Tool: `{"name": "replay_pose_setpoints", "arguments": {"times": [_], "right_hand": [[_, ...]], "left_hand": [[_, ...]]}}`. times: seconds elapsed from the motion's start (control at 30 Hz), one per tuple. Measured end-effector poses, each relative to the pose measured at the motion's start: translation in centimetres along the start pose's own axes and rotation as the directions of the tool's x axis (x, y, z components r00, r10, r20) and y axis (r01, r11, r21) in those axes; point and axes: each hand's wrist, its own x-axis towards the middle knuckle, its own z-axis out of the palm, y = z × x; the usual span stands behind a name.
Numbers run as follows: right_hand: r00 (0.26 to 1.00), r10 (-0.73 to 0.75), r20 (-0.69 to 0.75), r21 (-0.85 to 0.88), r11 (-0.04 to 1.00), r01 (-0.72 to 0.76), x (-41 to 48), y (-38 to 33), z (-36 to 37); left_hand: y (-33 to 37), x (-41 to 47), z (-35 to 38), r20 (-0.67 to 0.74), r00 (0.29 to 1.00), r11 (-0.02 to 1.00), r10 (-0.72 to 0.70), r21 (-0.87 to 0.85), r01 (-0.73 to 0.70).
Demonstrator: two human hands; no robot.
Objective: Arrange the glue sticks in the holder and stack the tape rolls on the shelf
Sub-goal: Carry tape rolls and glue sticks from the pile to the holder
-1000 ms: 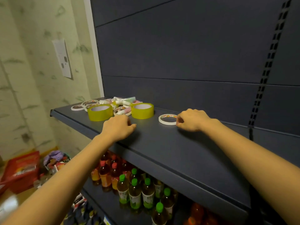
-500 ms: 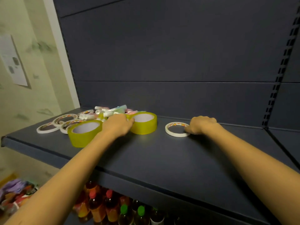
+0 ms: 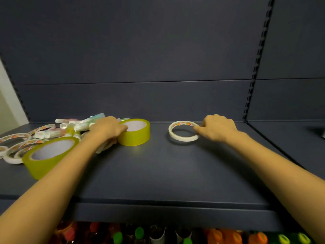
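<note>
Tape rolls lie on the shelf (image 3: 158,173). The right hand (image 3: 217,128), centre right, pinches the thin white roll (image 3: 183,131); the left hand (image 3: 107,127), centre left, rests closed against the yellow roll (image 3: 135,132), its grip unclear. Better to lift each roll by its rim and lower it squarely onto another. The glue sticks (image 3: 82,123) at left are blurred, and no holder is visible.

The tape roll (image 3: 134,132) touching the left hand (image 3: 107,128) is showing yellow-green; the thin roll (image 3: 183,131) at the right hand (image 3: 217,129) is showing white with orange-and-green print, on a dark blue-grey shelf (image 3: 158,173).
</note>
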Motion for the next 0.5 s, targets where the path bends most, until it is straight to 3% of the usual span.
{"name": "replay_pose_setpoints", "arguments": {"times": [0.27,0.5], "right_hand": [[0.992,0.118,-0.047,-0.029,0.992,-0.119,-3.9,5.3,-2.1],[0.968,0.237,-0.087,-0.073,0.967,-0.243,-8.6,13.4,-5.0]], "left_hand": [[4.6,-1.6,-1.0,0.001,0.988,0.987,0.152,0.057,-0.152],[14.0,-5.3,-0.4,0.084,0.925,0.929,0.371,-0.02,-0.37]]}}
